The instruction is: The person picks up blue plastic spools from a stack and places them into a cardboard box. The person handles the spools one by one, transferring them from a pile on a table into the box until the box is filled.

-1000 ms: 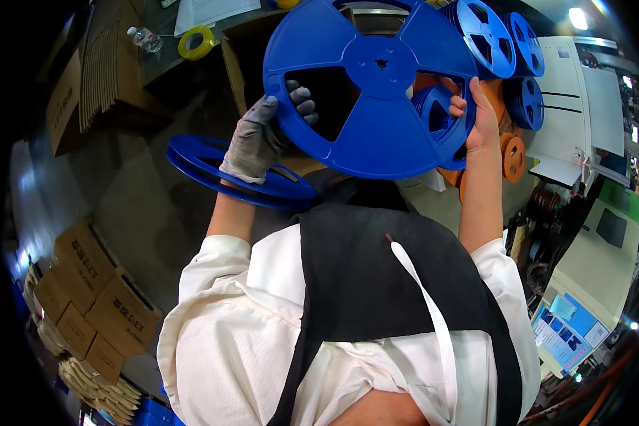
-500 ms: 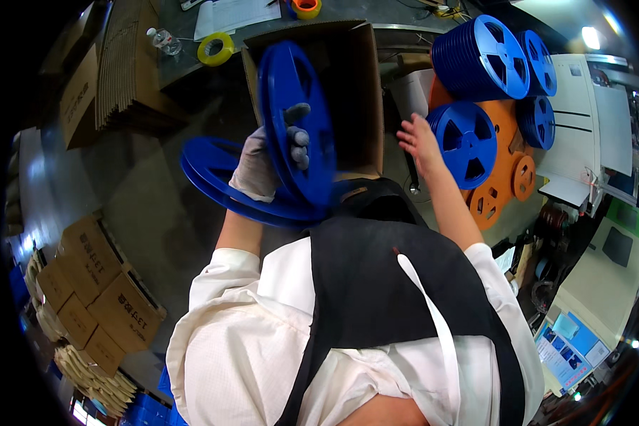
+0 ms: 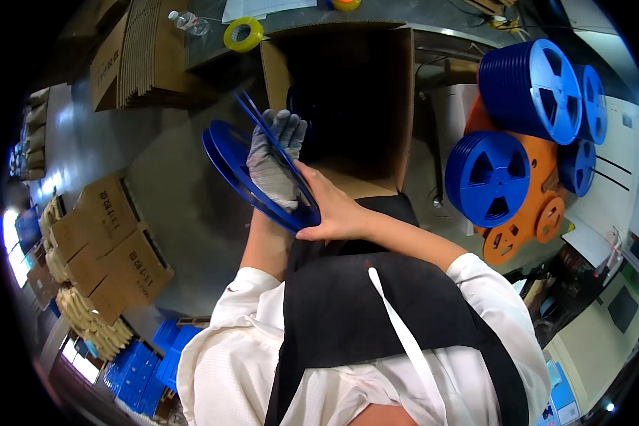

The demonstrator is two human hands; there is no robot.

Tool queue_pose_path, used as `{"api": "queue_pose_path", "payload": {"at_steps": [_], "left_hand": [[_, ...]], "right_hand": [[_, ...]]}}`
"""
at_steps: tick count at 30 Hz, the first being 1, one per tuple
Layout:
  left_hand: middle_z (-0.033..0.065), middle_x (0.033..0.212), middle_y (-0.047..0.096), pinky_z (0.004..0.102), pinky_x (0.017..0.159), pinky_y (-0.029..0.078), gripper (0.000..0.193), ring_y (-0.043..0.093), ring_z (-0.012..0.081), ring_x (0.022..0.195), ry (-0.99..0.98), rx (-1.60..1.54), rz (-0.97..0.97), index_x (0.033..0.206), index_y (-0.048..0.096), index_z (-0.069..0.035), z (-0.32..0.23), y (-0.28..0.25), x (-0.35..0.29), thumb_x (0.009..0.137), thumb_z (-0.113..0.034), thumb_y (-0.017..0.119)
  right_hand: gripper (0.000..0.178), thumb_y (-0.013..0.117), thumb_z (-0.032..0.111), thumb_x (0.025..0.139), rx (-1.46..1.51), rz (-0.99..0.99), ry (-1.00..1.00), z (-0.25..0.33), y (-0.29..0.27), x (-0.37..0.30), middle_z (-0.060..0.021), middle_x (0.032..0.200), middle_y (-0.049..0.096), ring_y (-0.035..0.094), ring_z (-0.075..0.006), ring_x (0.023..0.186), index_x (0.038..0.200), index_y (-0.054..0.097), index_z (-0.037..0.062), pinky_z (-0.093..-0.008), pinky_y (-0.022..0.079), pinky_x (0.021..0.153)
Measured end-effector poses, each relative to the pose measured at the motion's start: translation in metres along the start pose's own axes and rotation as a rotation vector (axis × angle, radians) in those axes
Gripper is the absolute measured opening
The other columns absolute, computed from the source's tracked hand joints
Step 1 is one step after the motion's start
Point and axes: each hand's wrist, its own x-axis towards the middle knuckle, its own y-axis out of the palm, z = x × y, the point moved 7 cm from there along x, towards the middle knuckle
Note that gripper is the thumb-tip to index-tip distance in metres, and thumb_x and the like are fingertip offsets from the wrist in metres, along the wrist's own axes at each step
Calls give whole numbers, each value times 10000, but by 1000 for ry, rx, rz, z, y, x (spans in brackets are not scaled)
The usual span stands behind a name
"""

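Two blue plastic reel discs meet near their lower ends and spread apart like a V in front of me. The left disc (image 3: 213, 150) leans outward; the right disc (image 3: 251, 112) is seen almost edge-on. My left hand (image 3: 271, 165), in a grey glove, bears them from within, its fingers straight and held together. Part of that hand is hidden by the right disc. My bare right hand (image 3: 334, 207) grips the discs' lower right edge, thumb below and fingers above. Just beyond stands an open cardboard box (image 3: 403, 121), its inside dark, with a bit of blue showing.
Stacked blue reels (image 3: 487, 179) stand at the right beside orange reels (image 3: 504, 243). Yellow tape (image 3: 243, 34) and a plastic bottle (image 3: 189, 23) lie on the far table. Folded cardboard (image 3: 145, 60) stands at the far left; packed cartons (image 3: 113, 241) are stacked at the left.
My right hand has come left from beside the reel stack and taken hold of the discs' edge. The discs have turned more edge-on and moved away from the box opening. The view has shifted.
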Motion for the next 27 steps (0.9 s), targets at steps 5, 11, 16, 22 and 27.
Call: {"api": "queue_pose_path", "payload": {"at_steps": [5,11,16,22,27], "left_hand": [[188,1023,660,431,953,514,281,658,297,981,108,287,-76,1142,535,-8,38,12,14,990,-241,492],[162,1148,649,378,955,483,368,633,266,1021,-347,130,-25,1260,533,-48,130,53,31,997,-297,471],[111,1273,565,301,953,451,399,566,173,1107,-269,916,464,1359,472,-20,138,122,-33,998,-189,465],[88,1118,663,327,940,476,314,631,223,1040,-209,969,225,1249,574,-21,169,-2,16,993,-185,495],[120,1305,573,438,1010,427,420,539,359,1188,-248,2053,497,1285,548,-69,277,-109,136,888,-206,559]], "right_hand": [[1001,724,235,670,-51,-160,-51,-20,-25,-19,-283,1433,312,308,-411,1354,1457,170,-41,-422,272,1125],[514,660,108,805,479,-499,257,-57,-122,-35,-98,1137,598,557,-180,1063,1276,493,-14,-292,424,959],[359,594,98,909,573,-625,264,-72,-199,-70,-41,1096,593,533,-90,979,1244,522,-12,-243,434,893],[303,638,120,912,438,-927,376,-100,-259,-108,-35,957,614,563,-78,871,1165,546,-20,-222,464,801],[309,591,-59,863,207,-1160,225,-110,-275,-115,-92,965,628,607,-156,908,1162,519,-45,-349,469,941]]}}
